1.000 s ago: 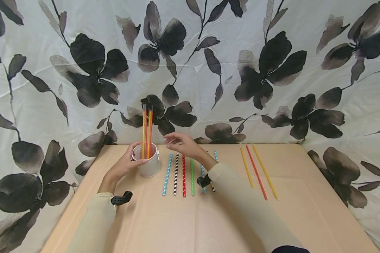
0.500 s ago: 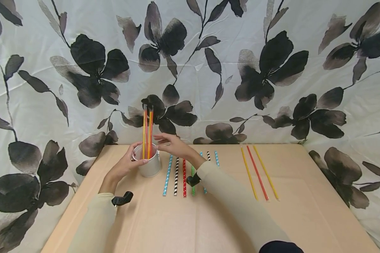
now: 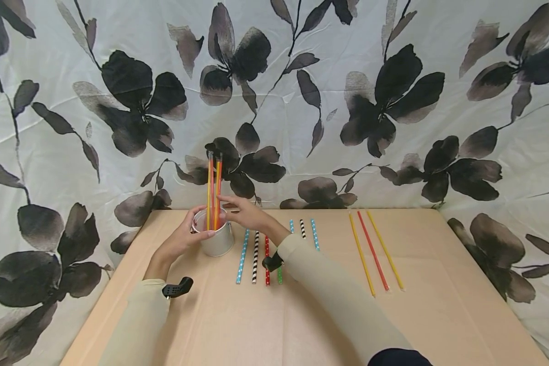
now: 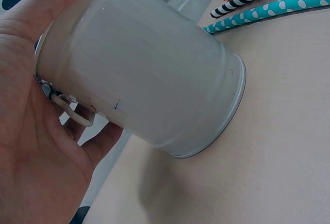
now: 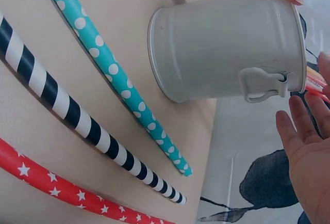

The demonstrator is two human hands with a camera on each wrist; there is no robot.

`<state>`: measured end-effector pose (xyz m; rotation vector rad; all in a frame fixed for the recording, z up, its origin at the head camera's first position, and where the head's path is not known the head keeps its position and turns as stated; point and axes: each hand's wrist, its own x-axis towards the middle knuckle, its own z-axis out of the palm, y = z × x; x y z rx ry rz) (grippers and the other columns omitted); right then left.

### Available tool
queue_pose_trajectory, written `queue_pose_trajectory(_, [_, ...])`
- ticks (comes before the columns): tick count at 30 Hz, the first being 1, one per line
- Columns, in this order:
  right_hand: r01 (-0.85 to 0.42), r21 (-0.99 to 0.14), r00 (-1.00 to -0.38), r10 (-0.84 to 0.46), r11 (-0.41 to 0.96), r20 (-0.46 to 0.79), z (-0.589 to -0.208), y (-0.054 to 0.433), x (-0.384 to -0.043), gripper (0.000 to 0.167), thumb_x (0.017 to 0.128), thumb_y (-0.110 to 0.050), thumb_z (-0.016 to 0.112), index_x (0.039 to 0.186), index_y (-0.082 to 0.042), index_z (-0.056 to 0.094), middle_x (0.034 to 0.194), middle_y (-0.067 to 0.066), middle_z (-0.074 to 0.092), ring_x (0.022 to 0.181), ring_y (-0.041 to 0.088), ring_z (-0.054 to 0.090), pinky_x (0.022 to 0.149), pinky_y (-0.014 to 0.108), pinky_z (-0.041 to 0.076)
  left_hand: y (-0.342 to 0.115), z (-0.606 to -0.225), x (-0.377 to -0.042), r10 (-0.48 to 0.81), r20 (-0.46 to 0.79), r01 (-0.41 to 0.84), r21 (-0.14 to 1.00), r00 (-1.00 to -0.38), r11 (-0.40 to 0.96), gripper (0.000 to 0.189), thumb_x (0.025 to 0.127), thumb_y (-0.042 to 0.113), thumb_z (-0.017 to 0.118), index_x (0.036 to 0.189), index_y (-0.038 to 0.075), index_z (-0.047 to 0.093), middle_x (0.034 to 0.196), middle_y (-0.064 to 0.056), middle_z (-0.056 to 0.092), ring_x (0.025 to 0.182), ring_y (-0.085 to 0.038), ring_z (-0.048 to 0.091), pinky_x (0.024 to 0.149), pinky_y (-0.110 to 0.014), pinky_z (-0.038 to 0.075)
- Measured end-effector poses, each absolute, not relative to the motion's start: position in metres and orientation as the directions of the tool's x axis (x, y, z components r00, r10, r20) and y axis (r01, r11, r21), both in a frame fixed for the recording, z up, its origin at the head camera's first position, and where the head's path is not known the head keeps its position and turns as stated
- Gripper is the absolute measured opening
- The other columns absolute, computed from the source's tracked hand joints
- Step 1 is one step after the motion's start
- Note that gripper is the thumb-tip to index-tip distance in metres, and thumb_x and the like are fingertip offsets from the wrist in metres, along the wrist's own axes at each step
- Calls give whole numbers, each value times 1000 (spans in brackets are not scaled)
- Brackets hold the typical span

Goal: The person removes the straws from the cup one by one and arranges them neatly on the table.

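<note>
A small white metal bucket (image 3: 218, 244) with side handles stands at the table's back left. Several yellow and red straws (image 3: 218, 185) rise upright from it. My left hand (image 3: 178, 241) holds the bucket near its rim from the left, thumb across the front. My right hand (image 3: 249, 212) reaches over the right rim, with its fingertips at the straws. In the right wrist view, its fingers (image 5: 299, 126) are mostly extended beside the bucket's handle, and a bit of the straws shows between them and the thumb. Whether they press on the straws is hard to see.
Right of the bucket lies a row of patterned paper straws, including a blue dotted one (image 3: 242, 256), a black-and-white striped one (image 3: 255, 256) and a red starred one (image 3: 267, 274). Further right lie two yellow straws (image 3: 384, 249) and a red straw (image 3: 372, 249). Floral fabric (image 3: 302, 127) hangs behind.
My right hand has moved left, from beside the bucket to the straws in it. My left hand and the bucket have stayed in place.
</note>
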<state>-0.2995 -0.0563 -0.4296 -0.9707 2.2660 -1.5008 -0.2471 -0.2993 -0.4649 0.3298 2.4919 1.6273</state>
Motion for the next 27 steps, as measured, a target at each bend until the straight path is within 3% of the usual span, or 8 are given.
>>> queue_pose_trajectory(15, [-450, -878, -724, -641, 161, 253, -428, -34, -300, 54, 99, -6, 64, 151, -7, 48, 149, 9, 49, 135, 31, 54, 106, 36, 48, -293, -468, -244, 259, 28, 120, 931, -965, 346, 90, 92, 22, 75, 160, 21, 15, 160, -19, 22, 148, -41, 21, 117, -68, 19])
queue_pose_trajectory(23, [-500, -853, -701, -649, 148, 297, -425, -19, -298, 55, 98, -9, 67, 151, -11, 50, 147, 5, 48, 132, 26, 55, 111, 37, 44, -292, -470, -238, 249, 25, 114, 930, -968, 350, 90, 92, 24, 75, 160, 22, 15, 161, -19, 21, 149, -41, 19, 116, -70, 18])
queue_pose_trajectory(27, [-527, -844, -691, -630, 103, 354, -422, -13, -298, 53, 98, -6, 66, 149, -11, 52, 145, 4, 50, 130, 29, 56, 110, 41, 45, -292, -470, -238, 244, 19, 108, 929, -969, 355, 90, 92, 25, 75, 160, 23, 16, 161, -19, 20, 149, -41, 18, 116, -70, 17])
